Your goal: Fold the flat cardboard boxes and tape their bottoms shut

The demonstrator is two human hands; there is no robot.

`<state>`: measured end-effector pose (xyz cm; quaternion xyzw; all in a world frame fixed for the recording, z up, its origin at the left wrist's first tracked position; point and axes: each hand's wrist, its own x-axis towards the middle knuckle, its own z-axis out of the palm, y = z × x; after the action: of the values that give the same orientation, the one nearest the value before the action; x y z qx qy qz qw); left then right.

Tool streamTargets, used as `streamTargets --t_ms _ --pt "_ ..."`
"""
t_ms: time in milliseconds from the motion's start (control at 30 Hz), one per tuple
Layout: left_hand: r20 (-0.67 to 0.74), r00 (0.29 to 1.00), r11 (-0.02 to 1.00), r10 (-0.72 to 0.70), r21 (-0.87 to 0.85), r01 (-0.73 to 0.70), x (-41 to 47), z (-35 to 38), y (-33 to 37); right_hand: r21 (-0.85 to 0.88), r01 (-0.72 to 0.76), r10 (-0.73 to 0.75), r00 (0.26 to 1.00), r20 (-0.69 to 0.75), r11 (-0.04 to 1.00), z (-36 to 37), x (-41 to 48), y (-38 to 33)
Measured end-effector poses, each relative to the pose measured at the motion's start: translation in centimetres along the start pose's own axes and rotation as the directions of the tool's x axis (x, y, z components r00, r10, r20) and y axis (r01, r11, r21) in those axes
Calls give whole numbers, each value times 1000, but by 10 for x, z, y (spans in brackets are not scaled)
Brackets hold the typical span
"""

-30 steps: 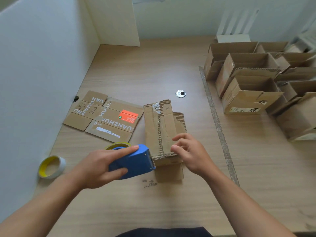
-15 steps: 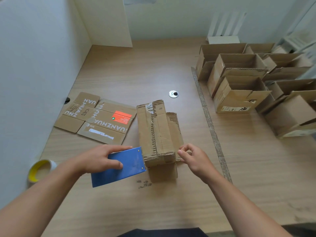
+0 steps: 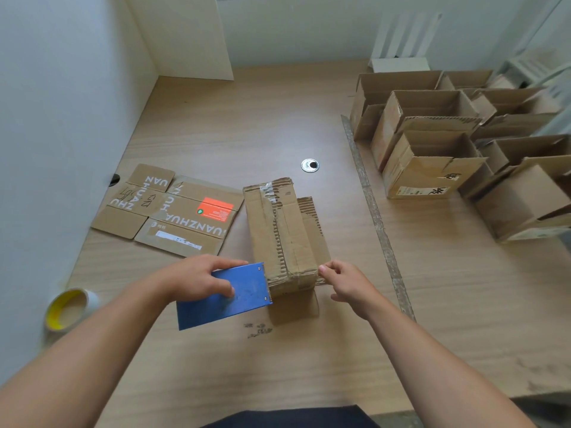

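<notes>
A folded cardboard box (image 3: 284, 233) stands bottom-up in the middle of the wooden table (image 3: 309, 359), its flaps closed on top with torn old tape at the far end. My left hand (image 3: 197, 279) grips a blue tape dispenser (image 3: 228, 296) whose front edge is against the box's near left corner. My right hand (image 3: 346, 284) pinches the box's near right corner, holding it. A flat unfolded cardboard box (image 3: 173, 211) with white lettering and an orange label lies to the left.
A yellow-cored tape roll (image 3: 69, 308) lies at the table's left edge by the white wall. Several assembled open boxes (image 3: 432, 143) crowd the right side beyond a strip running across the table. A round metal grommet (image 3: 310, 165) sits behind the box.
The dispenser has tilted so its flat blue side faces up and dropped to the box's near corner. My right hand slid from the box's top to its near right corner.
</notes>
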<state>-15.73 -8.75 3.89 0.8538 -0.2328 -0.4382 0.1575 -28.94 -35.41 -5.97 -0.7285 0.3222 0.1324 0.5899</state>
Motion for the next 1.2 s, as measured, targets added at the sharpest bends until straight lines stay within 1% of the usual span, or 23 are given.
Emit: streamTargets --t_ms 133,200,233,300,333,433,500,667,767,833,967,1033,1133,1200 --pt "11 1000 999 -8 34 8 2 -2 1 -173 102 -122 987 -104 980 1 7 0" --pt "13 1000 999 -11 48 10 3 -2 2 -213 126 -159 976 -148 969 5 10 3" --pt "15 1000 999 -14 50 13 3 -3 3 -197 120 -153 975 -160 973 5 11 4" --pt "22 1000 998 -22 56 20 2 -4 3 -107 73 -89 982 -163 992 2 10 4" --pt "27 999 998 -24 56 22 1 -5 3 -94 73 -88 981 -171 993 1 10 4" --pt "28 999 999 -27 42 26 -1 -4 3 -145 179 -208 955 -213 973 4 8 1" --pt "23 999 999 -30 41 29 -1 -2 3 -166 237 -269 940 -208 957 10 7 0" --pt "8 999 997 -50 63 50 -2 -2 2 -45 289 -292 938 -189 956 14 -6 8" --pt "10 999 997 -54 56 53 -3 -1 1 44 267 -256 953 -162 963 12 -9 12" --pt "15 999 998 -50 49 49 -2 -1 2 52 256 -247 958 -144 965 11 -8 10" --pt "22 999 997 -44 61 43 0 -2 4 19 235 -229 959 -166 972 16 -6 7" --pt "23 999 997 -46 63 44 1 -3 3 -19 249 -248 951 -186 968 19 -5 6" --pt "30 999 997 -45 59 43 3 -3 3 -140 312 -334 926 -178 940 16 -4 7" --pt "37 998 998 -41 55 39 5 -3 4 -226 381 -417 898 -142 896 11 -1 10"
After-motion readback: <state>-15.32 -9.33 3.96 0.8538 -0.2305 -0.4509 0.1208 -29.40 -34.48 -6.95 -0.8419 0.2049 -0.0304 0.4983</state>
